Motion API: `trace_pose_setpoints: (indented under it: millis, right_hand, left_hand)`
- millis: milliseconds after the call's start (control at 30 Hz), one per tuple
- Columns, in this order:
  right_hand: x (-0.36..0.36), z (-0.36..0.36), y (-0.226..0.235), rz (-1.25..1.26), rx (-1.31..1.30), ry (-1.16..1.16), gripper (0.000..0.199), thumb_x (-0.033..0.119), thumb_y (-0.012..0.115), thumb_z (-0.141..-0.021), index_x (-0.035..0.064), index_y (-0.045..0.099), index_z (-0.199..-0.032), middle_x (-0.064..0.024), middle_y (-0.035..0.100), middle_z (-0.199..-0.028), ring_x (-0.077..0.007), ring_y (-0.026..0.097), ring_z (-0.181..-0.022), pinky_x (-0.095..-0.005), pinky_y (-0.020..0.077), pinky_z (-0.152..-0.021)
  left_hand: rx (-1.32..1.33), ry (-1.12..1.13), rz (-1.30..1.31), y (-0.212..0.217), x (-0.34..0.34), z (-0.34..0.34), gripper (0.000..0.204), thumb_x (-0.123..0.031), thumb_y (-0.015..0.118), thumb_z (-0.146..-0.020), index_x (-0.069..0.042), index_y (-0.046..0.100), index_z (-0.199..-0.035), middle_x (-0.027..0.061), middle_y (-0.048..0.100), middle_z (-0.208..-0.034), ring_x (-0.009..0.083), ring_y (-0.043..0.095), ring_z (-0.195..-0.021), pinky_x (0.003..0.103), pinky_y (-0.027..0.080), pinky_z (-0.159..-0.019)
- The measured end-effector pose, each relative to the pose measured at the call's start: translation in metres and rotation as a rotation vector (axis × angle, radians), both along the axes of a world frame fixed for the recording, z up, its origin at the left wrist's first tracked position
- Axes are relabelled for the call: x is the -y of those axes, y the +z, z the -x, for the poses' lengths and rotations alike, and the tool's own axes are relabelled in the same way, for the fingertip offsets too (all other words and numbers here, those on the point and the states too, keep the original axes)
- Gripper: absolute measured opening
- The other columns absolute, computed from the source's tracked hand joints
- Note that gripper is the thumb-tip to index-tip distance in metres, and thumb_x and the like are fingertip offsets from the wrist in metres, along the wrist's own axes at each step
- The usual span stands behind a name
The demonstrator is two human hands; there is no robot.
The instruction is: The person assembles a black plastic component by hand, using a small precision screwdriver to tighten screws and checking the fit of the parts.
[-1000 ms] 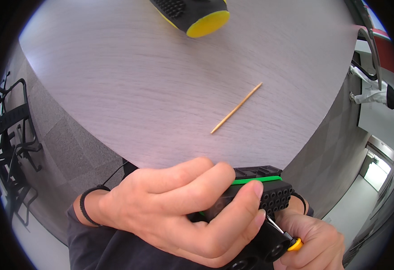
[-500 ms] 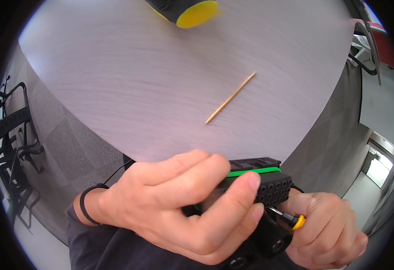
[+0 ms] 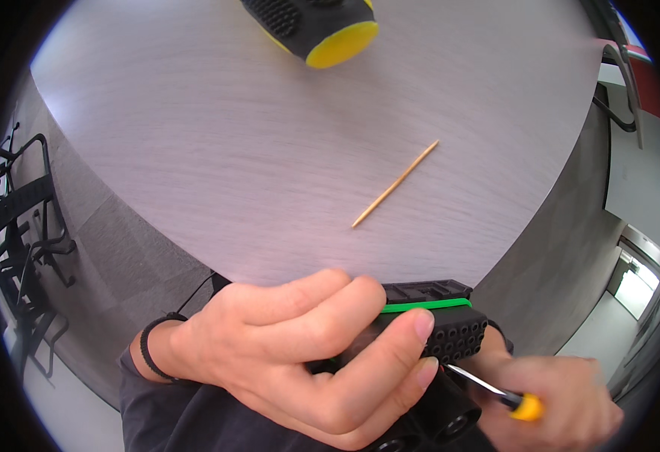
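My left hand [image 3: 300, 354] wraps around a black blocky device [image 3: 450, 324] with a green stripe and a grid of small holes on its end face. I hold it just below the near edge of the round grey table [image 3: 217, 143]. My right hand [image 3: 563, 410] grips a small screwdriver [image 3: 495, 388] with a yellow-tipped handle. Its thin metal shaft points up-left and meets the underside of the black device by my left fingertips. A black cylindrical part [image 3: 446, 414] sits under the device.
A thin wooden stick [image 3: 394, 184] lies on the table, slanting toward the far right. A black and yellow object [image 3: 315, 26] rests at the far edge. Black chairs [image 3: 21, 233] stand on the left; another chair [image 3: 623, 83] on the right.
My right hand has drawn away to the right, and more of the screwdriver's metal shaft shows. My left hand keeps the black device in much the same grip.
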State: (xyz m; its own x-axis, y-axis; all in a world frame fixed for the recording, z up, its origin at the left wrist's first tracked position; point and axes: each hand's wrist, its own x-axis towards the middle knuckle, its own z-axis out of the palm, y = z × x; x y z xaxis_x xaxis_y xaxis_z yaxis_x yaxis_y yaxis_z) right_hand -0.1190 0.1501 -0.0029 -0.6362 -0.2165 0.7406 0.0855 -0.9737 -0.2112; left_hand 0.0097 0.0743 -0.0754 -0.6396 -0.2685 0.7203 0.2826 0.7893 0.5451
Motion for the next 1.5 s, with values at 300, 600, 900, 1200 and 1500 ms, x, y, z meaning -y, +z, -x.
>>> trace_pose_setpoints:
  millis: [300, 600, 900, 1200, 1500]
  right_hand:
    - [-0.012, 0.015, 0.010, 0.366, 0.033, -0.376, 0.029, -0.009, 0.045, -0.082, 0.0131, 0.037, -0.065, 0.0084, 0.037, -0.054, 0.0001, 0.033, -0.041, -0.0193, 0.0185, -0.037]
    - [-0.017, 0.001, 0.002, 0.405, 0.106, -0.328, 0.029, -0.003, 0.043, -0.085, 0.0133, 0.036, -0.063, 0.0079, 0.037, -0.051, -0.0003, 0.032, -0.037, -0.0184, 0.0173, -0.035]
    - [-0.040, -0.008, 0.006, 0.044, 0.240, 0.043, 0.030, -0.002, 0.044, -0.082, 0.0135, 0.032, -0.059, 0.0066, 0.032, -0.048, -0.0017, 0.028, -0.034, -0.0212, 0.0129, -0.032]
    - [-0.024, 0.000, 0.001, 0.186, 0.148, -0.086, 0.028, -0.001, 0.043, -0.086, 0.0131, 0.037, -0.062, 0.0074, 0.035, -0.051, -0.0013, 0.033, -0.038, -0.0204, 0.0157, -0.035]
    - [-0.060, 0.016, 0.012, 0.037, 0.131, -0.053, 0.022, -0.004, 0.049, -0.071, 0.0093, 0.041, -0.054, 0.0026, 0.043, -0.050, -0.0041, 0.036, -0.037, -0.0172, 0.0249, -0.036]
  left_hand:
    - [-0.028, -0.061, 0.020, -0.005, 0.002, 0.001, 0.027, -0.026, 0.066, -0.085, -0.011, 0.055, -0.104, 0.0107, 0.052, -0.100, 0.0231, 0.057, -0.067, 0.029, 0.047, -0.048]
    - [-0.077, 0.157, -0.139, 0.001, -0.014, 0.015, 0.024, -0.030, 0.064, -0.086, -0.014, 0.056, -0.102, 0.0090, 0.054, -0.097, 0.0232, 0.059, -0.067, 0.031, 0.047, -0.051]
    - [-0.088, 0.226, -0.186, 0.005, -0.021, 0.018, 0.022, -0.030, 0.064, -0.085, -0.016, 0.055, -0.100, 0.0078, 0.053, -0.098, 0.0229, 0.060, -0.068, 0.031, 0.047, -0.054]
    - [-0.024, 0.099, -0.027, -0.004, -0.010, 0.003, 0.033, -0.038, 0.069, -0.080, -0.015, 0.053, -0.098, 0.0081, 0.053, -0.100, 0.0214, 0.058, -0.069, 0.032, 0.048, -0.057]
    - [0.086, 0.372, 0.021, 0.003, -0.012, 0.002, 0.043, -0.011, 0.079, -0.071, -0.002, 0.054, -0.104, 0.0180, 0.055, -0.107, 0.0262, 0.061, -0.081, 0.028, 0.055, -0.062]
